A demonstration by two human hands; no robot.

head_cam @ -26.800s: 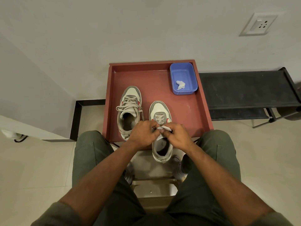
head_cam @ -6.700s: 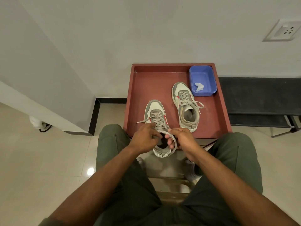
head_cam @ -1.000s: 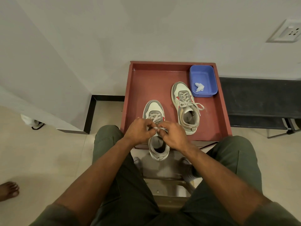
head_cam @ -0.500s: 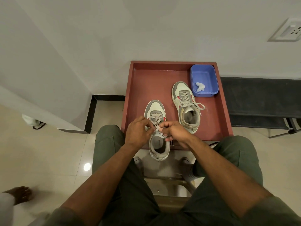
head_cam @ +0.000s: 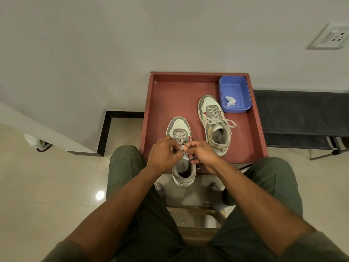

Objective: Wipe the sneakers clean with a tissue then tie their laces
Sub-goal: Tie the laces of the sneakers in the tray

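Two grey-and-white sneakers with red accents sit on a red tray. The near sneaker hangs its heel over the tray's front edge. My left hand and my right hand meet over its tongue, each pinching part of its lace at the knot. The far sneaker lies to the right, its laces tied in a bow. A crumpled white tissue lies in a blue tub.
The tray stands against a white wall. A black low rack adjoins it on the right. My knees in green trousers flank the tray's front. A wall socket sits at upper right. Tiled floor spreads to the left.
Over the last second my hands stayed at the near sneaker's knot, with my fingers drawing in closer over the lace. A bare foot seen at the lower left is gone from view.
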